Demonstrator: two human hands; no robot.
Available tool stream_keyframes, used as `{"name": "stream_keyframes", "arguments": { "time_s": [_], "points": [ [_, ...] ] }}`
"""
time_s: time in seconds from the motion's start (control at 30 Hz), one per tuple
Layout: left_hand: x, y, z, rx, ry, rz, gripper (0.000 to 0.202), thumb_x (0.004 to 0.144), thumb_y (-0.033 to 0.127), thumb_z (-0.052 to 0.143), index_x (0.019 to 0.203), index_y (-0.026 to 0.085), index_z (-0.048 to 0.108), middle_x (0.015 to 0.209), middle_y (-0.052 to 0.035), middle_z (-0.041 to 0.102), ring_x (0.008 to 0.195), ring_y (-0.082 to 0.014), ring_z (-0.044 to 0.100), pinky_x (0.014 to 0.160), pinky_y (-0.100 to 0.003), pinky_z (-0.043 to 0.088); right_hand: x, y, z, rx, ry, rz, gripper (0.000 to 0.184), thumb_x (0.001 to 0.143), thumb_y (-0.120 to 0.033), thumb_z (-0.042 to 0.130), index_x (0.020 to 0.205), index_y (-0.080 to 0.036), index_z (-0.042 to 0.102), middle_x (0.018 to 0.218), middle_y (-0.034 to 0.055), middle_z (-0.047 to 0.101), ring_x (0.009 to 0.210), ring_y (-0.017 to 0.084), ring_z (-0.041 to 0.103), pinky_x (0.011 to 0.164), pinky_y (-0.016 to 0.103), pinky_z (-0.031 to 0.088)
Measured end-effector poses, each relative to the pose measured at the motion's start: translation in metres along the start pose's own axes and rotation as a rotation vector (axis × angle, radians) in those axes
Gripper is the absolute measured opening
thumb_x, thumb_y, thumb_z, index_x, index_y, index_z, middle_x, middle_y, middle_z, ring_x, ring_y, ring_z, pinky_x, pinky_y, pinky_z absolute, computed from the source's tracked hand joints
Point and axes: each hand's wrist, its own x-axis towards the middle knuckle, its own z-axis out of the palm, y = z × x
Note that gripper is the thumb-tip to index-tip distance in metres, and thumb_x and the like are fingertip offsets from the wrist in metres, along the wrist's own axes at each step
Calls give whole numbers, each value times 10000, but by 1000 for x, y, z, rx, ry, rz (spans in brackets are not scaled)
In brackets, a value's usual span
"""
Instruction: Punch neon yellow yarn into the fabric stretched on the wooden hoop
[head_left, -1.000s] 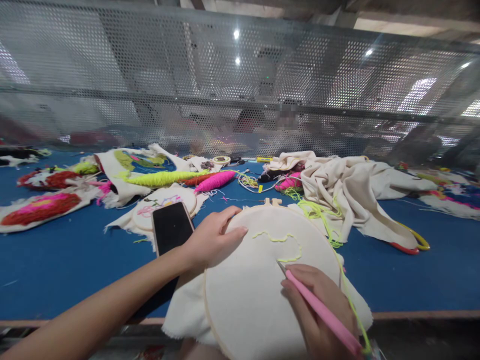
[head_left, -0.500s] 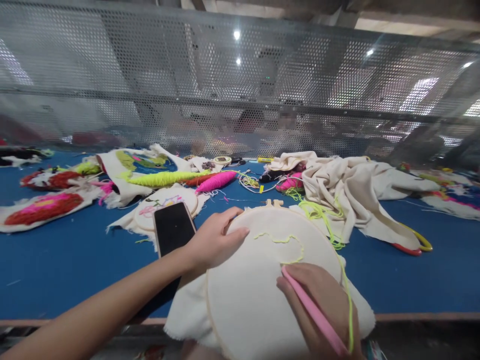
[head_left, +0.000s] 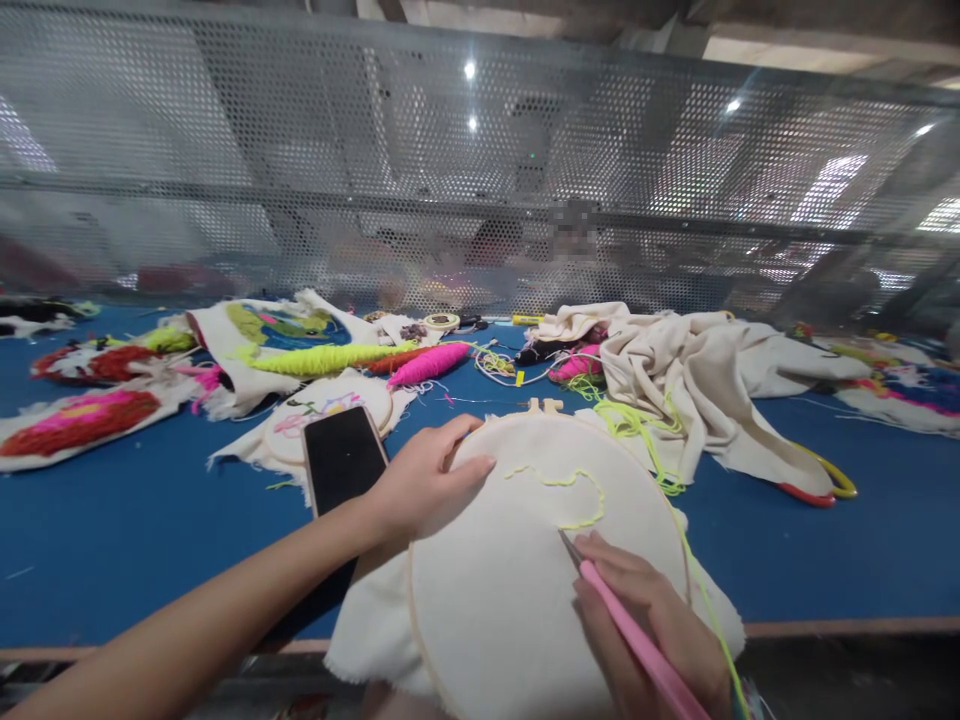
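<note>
My left hand (head_left: pixel 427 478) grips the upper left rim of a round embroidery hoop (head_left: pixel 417 625), its thumb lying on the cloth. White fabric (head_left: pixel 499 590) is stretched in the hoop and carries a wavy line of yellow-green stitches (head_left: pixel 600 500). Closed around a pink-handled punch needle (head_left: pixel 626 632), my right hand (head_left: pixel 660 610) rests low on the right of the cloth. The needle's metal tip touches or nearly touches the fabric at the lower end of the stitches. Yellow-green yarn (head_left: pixel 709 598) trails down the hoop's right side, past my right hand.
A phone (head_left: pixel 343 455) lies left of the hoop on the blue table (head_left: pixel 847 560), partly over a smaller embroidered hoop (head_left: pixel 289 425). Yarn bundles (head_left: pixel 431 365) and crumpled white cloth (head_left: pixel 697 370) lie behind. A perforated metal screen (head_left: pixel 315 150) stands across the back.
My right hand has drawn back slightly down and right, so the punch needle's metal tip now shows above the cloth. My left hand keeps its hold on the hoop.
</note>
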Motion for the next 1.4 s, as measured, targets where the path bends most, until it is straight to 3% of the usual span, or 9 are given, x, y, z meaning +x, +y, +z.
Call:
{"name": "stream_keyframes", "arguments": {
  "time_s": [0.13, 0.23, 0.4, 0.63, 0.77, 0.9, 1.13, 1.4],
  "points": [
    [1, 1, 0, 7, -1, -6, 278, 827, 380, 510, 1011, 178, 557, 857, -3, 624, 738, -167, 544, 653, -266, 378, 0, -2, -2, 37, -8, 60, 101, 838, -183, 553, 931, -187, 591, 947, 58, 691, 913, 181, 651, 770, 285, 522],
    [2, 1, 0, 2, -11, -12, 274, 828, 370, 503, 1019, 181, 557, 896, -14, 634, 771, -178, 553, 675, -272, 387, 12, 0, -7, 58, -86, 110, 98, 827, -196, 566, 922, -200, 587, 874, 44, 670, 832, 178, 636, 729, 295, 512],
    [2, 0, 0, 5, -24, -18, 284, 825, 382, 493, 1009, 176, 560, 911, -25, 646, 797, -193, 561, 699, -280, 393, 53, 11, -15, 199, -388, 142, 68, 827, -225, 577, 770, -209, 610, 807, 22, 622, 785, 155, 590, 688, 278, 476],
    [2, -1, 1, -1, -44, -4, 261, 833, 370, 485, 993, 174, 550, 875, -12, 613, 769, -172, 531, 677, -272, 374, 101, 25, -18, 555, -828, 391, 104, 782, -267, 653, 725, -185, 624, 819, 4, 639, 791, 132, 600, 714, 254, 491],
    [3, 0, 1, -3, -55, -13, 227, 834, 359, 486, 962, 178, 537, 830, 1, 591, 724, -157, 514, 645, -265, 359, 112, 35, -28, 559, -993, 299, 116, 813, -300, 621, 821, -194, 667, 941, 25, 657, 903, 153, 600, 811, 279, 489],
    [2, 0, 0, -5, -52, -3, 205, 839, 350, 477, 940, 181, 532, 817, 5, 584, 721, -155, 508, 649, -265, 360, 114, 42, -30, 450, -1001, 180, 131, 816, -311, 619, 844, -207, 694, 928, 21, 677, 911, 156, 607, 835, 281, 480],
    [2, -1, 0, -17, -71, 6, 235, 839, 368, 467, 945, 172, 541, 827, -9, 596, 737, -167, 524, 663, -272, 380, 115, 35, -17, 346, -961, 91, 194, 853, -340, 557, 797, -197, 676, 833, 18, 678, 752, 148, 621, 707, 271, 501],
    [3, -3, 1, -9, -60, 13, 260, 843, 379, 464, 967, 164, 544, 850, -20, 609, 765, -179, 538, 694, -281, 392, 116, 36, -15, 406, -935, 203, 156, 845, -298, 562, 801, -181, 654, 793, 16, 671, 732, 149, 622, 670, 258, 491]
  ]
}}
